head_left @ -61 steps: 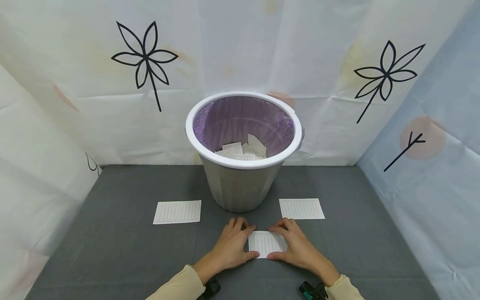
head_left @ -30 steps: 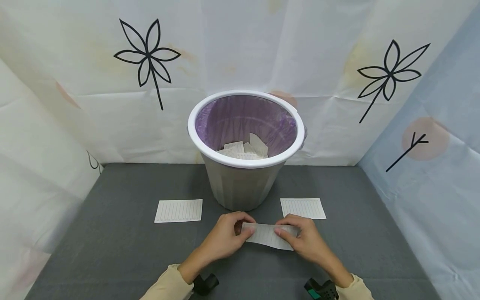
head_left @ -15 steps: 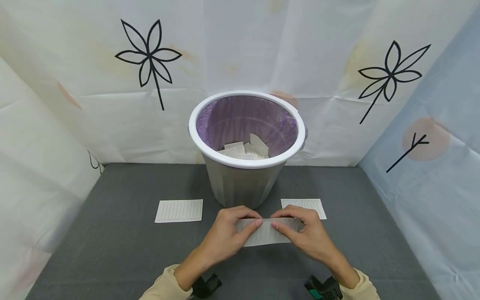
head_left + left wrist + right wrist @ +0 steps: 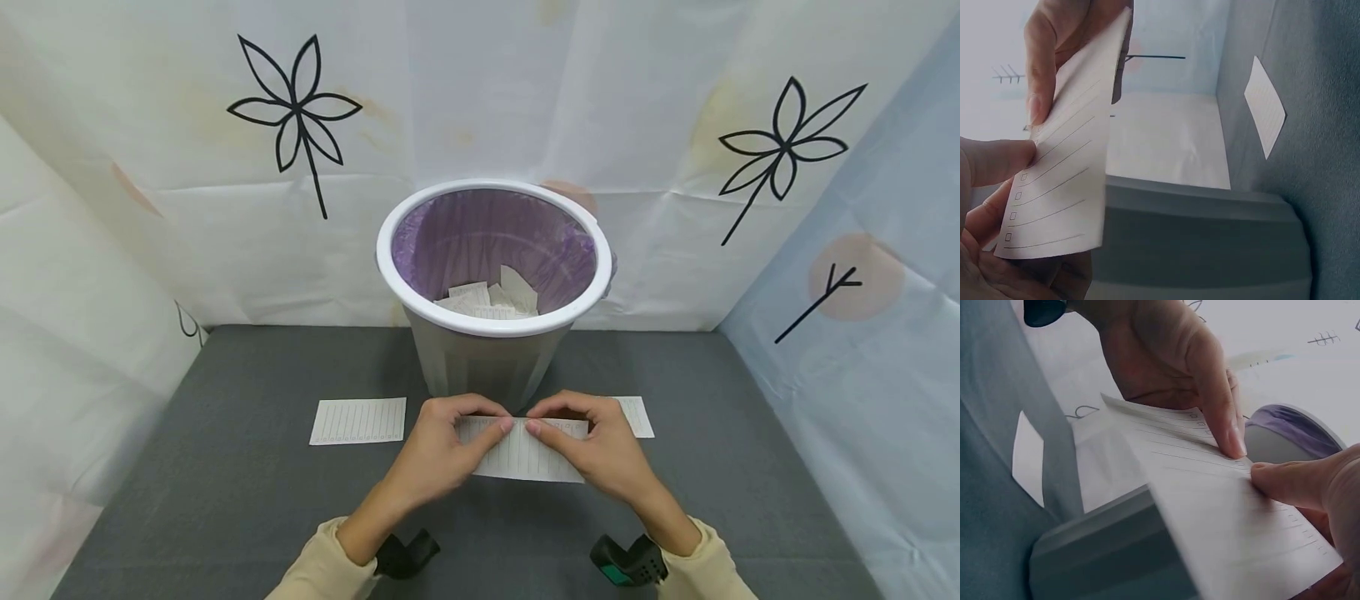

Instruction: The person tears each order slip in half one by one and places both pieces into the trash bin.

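Observation:
Both hands hold one lined paper sheet in front of the bin, raised over the table. My left hand pinches its upper edge near the middle, thumb on the near face. Close beside it, my right hand pinches the same edge, the two thumb tips almost meeting. In the left wrist view the paper shows ruled lines and a row of small checkboxes along the pinched edge. From the right wrist, the sheet looks whole and slightly bowed. The fingers behind the paper are partly hidden.
A grey bin with a white rim and purple liner stands just behind the hands, with several paper pieces inside. One lined sheet lies left on the grey table; another sheet lies right, partly covered by the right hand.
The sheet was low near the table with a hand at each end; both hands lifted it, shifted their grips to the middle of its upper edge, and moved it toward the bin.

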